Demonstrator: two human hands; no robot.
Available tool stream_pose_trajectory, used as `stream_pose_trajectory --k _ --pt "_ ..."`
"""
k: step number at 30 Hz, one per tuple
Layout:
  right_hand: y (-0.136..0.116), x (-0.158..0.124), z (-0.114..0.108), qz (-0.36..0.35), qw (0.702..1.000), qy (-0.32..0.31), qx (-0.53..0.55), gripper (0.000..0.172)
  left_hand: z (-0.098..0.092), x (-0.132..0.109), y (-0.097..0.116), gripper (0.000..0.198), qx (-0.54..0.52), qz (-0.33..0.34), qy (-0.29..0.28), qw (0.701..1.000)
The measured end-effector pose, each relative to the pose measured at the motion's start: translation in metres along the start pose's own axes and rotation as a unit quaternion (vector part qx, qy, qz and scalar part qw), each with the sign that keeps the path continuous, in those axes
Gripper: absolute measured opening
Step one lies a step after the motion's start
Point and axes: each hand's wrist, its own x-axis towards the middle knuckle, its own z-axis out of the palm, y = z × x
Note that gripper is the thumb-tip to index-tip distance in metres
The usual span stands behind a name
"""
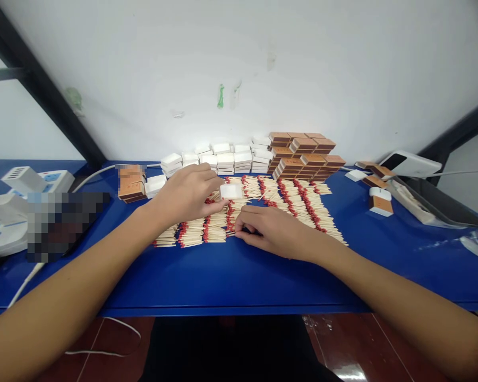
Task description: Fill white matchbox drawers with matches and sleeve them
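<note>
- Spanning the back of the view: white wall (263, 63), with dark diagonal frame bars at both sides.
- Blue table (239, 281) runs the full width, its front edge near the person.
- matches (302, 204), red-tipped, are laid flat in rows across the table centre, from below the left hand out to the right (tips mostly line up in red stripes).
- left hand (185, 193): over the left end of the match rows, fingers curled, thumb and fingertips gripping a white tray (231, 191) by its left edge. The tray is held just above the matches, open side not readable.
- right hand (276, 231): palm down on the near edge of the match rows, just below the tray. Fingers are bent in, thumb and forefinger pinched on a few matches at the left of the hand.
- Brown sleeves (306, 156) are stacked like bricks against the wall, right of centre, touching the far end of the match rows.
- White inner trays (223, 158) are stacked in a row along the wall, just left of the brown stack.
- Power strips (24, 180) sit at the far left, cable trailing off the table edge.
- White device (410, 163) lies at the far right, near the wall.
- Small brown pile (131, 183) sits beside the left hand.
- Single box (380, 202) stands well right of the matches.
</note>
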Motion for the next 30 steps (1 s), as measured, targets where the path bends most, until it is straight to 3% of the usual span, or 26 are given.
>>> stream_pose_trajectory --k 16,25,28,30 --pt "0.000 0.001 0.002 -0.033 0.999 -0.005 0.020 0.013 0.000 0.000 0.001 0.032 0.001 0.005 -0.001 1.000" --pt "0.002 0.000 0.002 -0.001 1.000 -0.028 0.006 0.014 0.002 -0.001 0.002 0.034 -0.004 0.003 0.002 1.000" --pt "0.006 -0.001 -0.004 0.007 1.000 -0.008 -0.003 0.017 0.002 -0.001 0.003 0.034 -0.001 0.003 -0.005 1.000" --pt "0.010 -0.002 -0.010 0.011 0.999 0.037 -0.024 0.016 0.002 -0.001 0.004 0.035 -0.002 0.006 -0.006 1.000"
